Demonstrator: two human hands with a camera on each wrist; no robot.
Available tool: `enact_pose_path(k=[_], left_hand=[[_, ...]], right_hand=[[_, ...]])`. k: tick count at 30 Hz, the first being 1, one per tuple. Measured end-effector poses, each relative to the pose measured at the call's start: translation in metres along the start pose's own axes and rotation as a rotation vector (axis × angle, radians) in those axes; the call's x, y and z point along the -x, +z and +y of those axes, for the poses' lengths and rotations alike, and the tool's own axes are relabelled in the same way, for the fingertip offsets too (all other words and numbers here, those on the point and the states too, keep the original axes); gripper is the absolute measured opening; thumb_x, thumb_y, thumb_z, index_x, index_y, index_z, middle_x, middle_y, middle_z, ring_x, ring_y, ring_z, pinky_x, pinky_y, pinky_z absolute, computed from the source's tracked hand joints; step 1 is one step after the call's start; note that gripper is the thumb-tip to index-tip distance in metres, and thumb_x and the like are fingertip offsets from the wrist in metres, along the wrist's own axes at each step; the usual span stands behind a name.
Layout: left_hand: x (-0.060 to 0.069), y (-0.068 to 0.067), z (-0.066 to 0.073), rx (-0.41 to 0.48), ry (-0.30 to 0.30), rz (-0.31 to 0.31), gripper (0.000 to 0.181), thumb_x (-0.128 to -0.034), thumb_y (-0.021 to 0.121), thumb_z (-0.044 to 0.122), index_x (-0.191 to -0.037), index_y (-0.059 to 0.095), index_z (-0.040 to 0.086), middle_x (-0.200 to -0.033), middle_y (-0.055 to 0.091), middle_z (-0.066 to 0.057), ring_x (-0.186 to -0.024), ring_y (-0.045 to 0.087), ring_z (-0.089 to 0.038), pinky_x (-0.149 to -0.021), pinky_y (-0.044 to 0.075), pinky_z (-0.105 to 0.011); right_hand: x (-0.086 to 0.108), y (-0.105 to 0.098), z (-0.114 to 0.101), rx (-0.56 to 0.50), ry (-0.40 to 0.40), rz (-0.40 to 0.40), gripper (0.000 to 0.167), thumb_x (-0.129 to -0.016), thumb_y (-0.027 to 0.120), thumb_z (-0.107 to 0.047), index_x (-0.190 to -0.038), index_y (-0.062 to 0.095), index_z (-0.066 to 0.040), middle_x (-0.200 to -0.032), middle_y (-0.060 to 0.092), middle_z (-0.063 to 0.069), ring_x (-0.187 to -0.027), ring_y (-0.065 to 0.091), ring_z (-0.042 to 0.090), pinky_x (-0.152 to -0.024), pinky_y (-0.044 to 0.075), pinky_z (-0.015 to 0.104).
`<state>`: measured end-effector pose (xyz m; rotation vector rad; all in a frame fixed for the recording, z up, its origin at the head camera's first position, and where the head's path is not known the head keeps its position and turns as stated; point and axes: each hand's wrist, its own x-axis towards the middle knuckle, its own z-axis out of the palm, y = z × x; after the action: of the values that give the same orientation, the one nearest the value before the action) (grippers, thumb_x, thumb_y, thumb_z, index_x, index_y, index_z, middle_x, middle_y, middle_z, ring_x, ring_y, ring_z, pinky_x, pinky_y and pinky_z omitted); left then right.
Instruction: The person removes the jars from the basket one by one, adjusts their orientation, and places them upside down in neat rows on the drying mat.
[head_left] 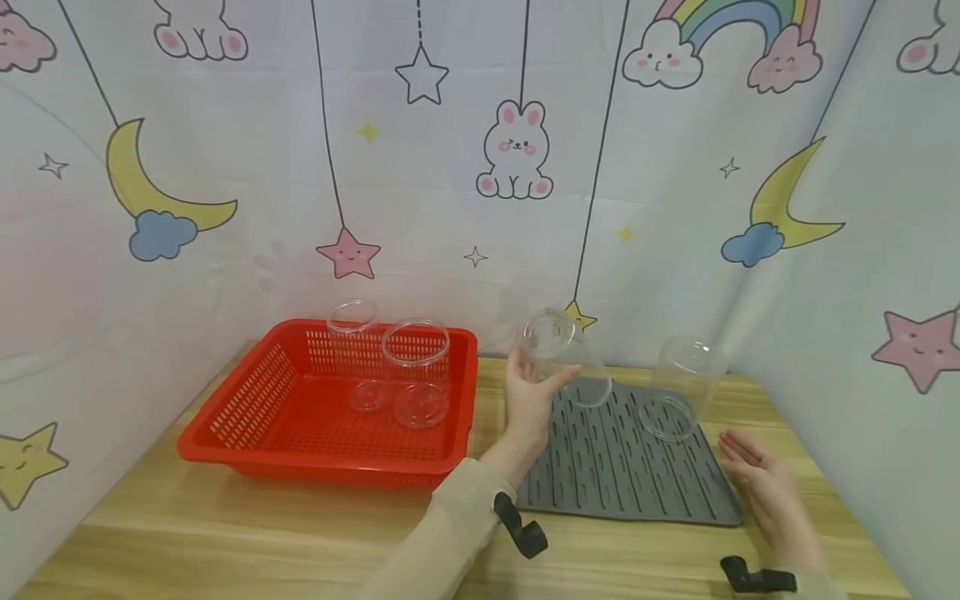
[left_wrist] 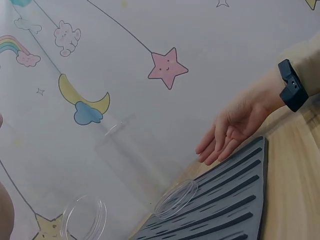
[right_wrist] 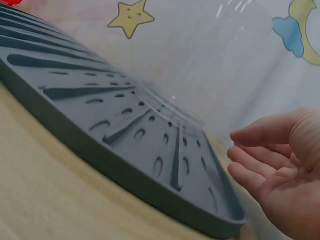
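My left hand (head_left: 527, 402) grips a clear plastic cup (head_left: 581, 362), tilted above the left back part of a grey ribbed drying mat (head_left: 600, 467). Only the rim of that cup (left_wrist: 102, 220) and a bit of hand show in the left wrist view. A second clear cup (head_left: 686, 387) stands upside down on the mat's right back part. Beside the mat's right edge is my right hand (head_left: 768, 487), holding nothing, its fingers loosely extended in the right wrist view. Two more clear cups, a larger one (head_left: 417, 375) and a slimmer one (head_left: 352, 358), stand mouth up in a red basket.
The red plastic basket (head_left: 330, 460) with slotted walls sits left of the mat on a wood-grain table (head_left: 300, 533). A printed cloth (head_left: 450, 208) hangs behind and along both sides. Both wrists wear black camera mounts.
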<state>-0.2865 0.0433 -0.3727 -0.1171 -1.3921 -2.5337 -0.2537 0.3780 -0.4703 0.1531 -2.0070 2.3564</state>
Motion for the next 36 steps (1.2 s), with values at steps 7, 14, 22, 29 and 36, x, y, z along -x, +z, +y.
enact_pose_path(k=[7,14,22,29,36], left_hand=[[-0.008,0.014,-0.009,-0.040,-0.009,-0.061,0.091,-0.0729,0.080,-0.006,-0.151,0.036,0.014,-0.156,0.038,-0.002,-0.149,0.026,-0.023,-0.122,0.020,-0.043],[-0.011,0.023,-0.019,-0.071,-0.027,-0.093,0.090,-0.0732,0.080,-0.005,-0.150,0.037,0.015,-0.156,0.038,0.000,-0.149,0.025,-0.024,-0.122,0.018,-0.046],[-0.016,0.033,-0.031,-0.133,-0.082,-0.116,0.087,-0.0730,0.080,-0.005,-0.148,0.043,0.019,-0.155,0.040,0.000,-0.148,0.028,-0.023,-0.121,0.023,-0.046],[-0.016,0.040,-0.043,-0.241,-0.130,-0.134,0.086,-0.0720,0.084,0.002,-0.145,0.046,0.028,-0.154,0.040,0.002,-0.147,0.030,-0.026,-0.119,0.026,-0.048],[-0.020,0.044,-0.053,-0.295,-0.145,-0.165,0.085,-0.0716,0.084,0.003,-0.144,0.048,0.029,-0.154,0.041,0.002,-0.146,0.032,-0.025,-0.120,0.026,-0.046]], right_hand=[[0.000,-0.002,0.006,0.013,0.026,-0.012,0.042,-0.093,0.053,0.011,-0.121,0.052,-0.020,-0.105,0.066,-0.024,-0.099,0.063,-0.010,-0.083,0.052,0.010],[-0.002,-0.002,0.010,0.080,0.049,-0.001,0.074,-0.093,0.052,0.012,-0.143,0.000,0.024,-0.101,0.064,-0.027,-0.097,0.061,-0.012,-0.082,0.051,0.009],[-0.002,0.001,0.013,0.142,0.046,0.026,0.073,-0.090,0.052,0.016,-0.142,0.003,0.025,-0.099,0.062,-0.029,-0.096,0.059,-0.014,-0.081,0.051,0.008],[0.000,0.003,0.012,0.169,0.085,0.052,0.073,-0.090,0.055,0.014,-0.144,0.006,0.023,-0.097,0.062,-0.031,-0.095,0.059,-0.016,-0.081,0.050,0.007],[0.001,0.001,0.008,0.231,0.133,0.074,0.074,-0.091,0.058,0.008,-0.147,0.012,0.019,-0.097,0.059,-0.034,-0.095,0.057,-0.018,-0.084,0.051,0.009]])
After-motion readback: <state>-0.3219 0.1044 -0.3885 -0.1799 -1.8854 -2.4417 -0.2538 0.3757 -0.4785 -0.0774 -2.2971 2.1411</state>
